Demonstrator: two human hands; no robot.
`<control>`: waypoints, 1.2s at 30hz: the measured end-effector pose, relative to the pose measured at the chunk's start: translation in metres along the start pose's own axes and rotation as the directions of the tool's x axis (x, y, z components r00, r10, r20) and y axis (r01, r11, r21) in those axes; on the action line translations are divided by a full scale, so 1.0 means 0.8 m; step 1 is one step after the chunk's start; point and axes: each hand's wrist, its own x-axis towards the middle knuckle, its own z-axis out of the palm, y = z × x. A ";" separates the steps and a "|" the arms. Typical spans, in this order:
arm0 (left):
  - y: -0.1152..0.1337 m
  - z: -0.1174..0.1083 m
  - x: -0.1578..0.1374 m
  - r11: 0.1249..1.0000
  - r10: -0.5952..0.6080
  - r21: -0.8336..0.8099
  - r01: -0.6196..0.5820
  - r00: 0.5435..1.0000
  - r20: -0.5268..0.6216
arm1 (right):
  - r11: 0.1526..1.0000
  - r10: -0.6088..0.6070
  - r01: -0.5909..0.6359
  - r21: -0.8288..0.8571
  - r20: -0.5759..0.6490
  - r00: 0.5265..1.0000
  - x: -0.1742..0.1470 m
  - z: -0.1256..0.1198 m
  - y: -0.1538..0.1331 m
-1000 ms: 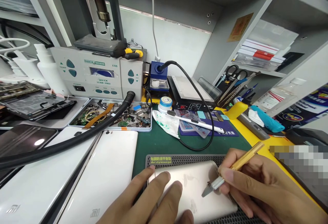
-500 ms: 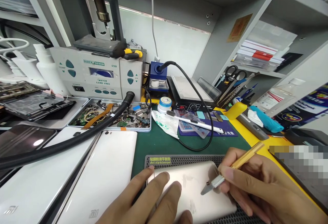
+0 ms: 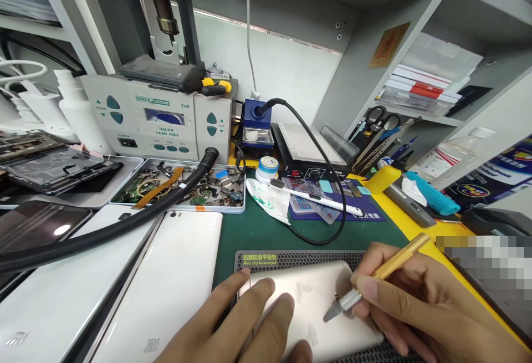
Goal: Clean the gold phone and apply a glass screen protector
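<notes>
A pale gold phone lies back up on a black honeycomb mat labelled anti slip balance pad. My left hand rests on the phone's left part, fingers stretched out and apart. In my right hand, fingers are wrapped round a craft knife with a gold handle and a silver collar. Its blade points down and left over the phone's back, close to faint smudges; whether it touches the surface I cannot tell. The thumb tip of my left hand is at the lower edge of the view.
White phones lie at the left under a black hose from a hot air station. Behind the mat are a tray of circuit boards, a toothbrush, a black cable and a heating plate. Bottles and tools stand right.
My right hand has shifted the craft knife slightly down and left across the phone's back. My left hand and the phone have stayed in place.
</notes>
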 end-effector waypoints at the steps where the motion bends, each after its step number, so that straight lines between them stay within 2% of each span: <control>1: 0.000 0.001 -0.001 1.000 -0.003 -0.005 0.003 1.000 0.009 | 1.000 -0.005 0.005 0.001 0.006 1.000 0.000 0.000 0.001; 3: -0.002 0.003 -0.002 1.000 0.007 -0.013 -0.007 1.000 0.028 | 1.000 -0.011 0.011 0.000 0.021 1.000 0.001 -0.001 0.003; 10: -0.002 0.007 -0.007 1.000 0.002 -0.001 -0.002 0.999 -0.042 | 1.000 0.000 0.000 -0.007 0.021 1.000 0.000 -0.001 0.004; 16: -0.001 0.000 -0.007 0.999 0.034 -0.013 -0.033 0.998 0.059 | 0.995 0.040 -0.038 0.094 -0.017 0.999 0.004 -0.004 0.001; 22: -0.002 0.008 -0.009 0.999 0.046 -0.013 -0.046 0.999 -0.018 | 0.999 0.019 -0.018 0.045 -0.026 0.999 0.003 -0.002 0.005; 26: 0.001 0.011 -0.011 1.000 0.011 -0.019 -0.012 0.999 -0.052 | 0.999 -0.006 0.006 0.044 -0.013 1.000 0.003 -0.003 0.011; 31: 0.000 0.009 -0.011 1.000 0.021 -0.013 -0.021 1.000 -0.003 | 1.000 -0.008 0.008 0.018 -0.028 1.000 0.002 -0.004 0.015; 36: -0.002 0.008 -0.010 0.999 0.037 0.002 -0.037 0.999 -0.028 | 0.999 -0.031 0.031 0.019 0.000 1.000 0.001 -0.003 0.015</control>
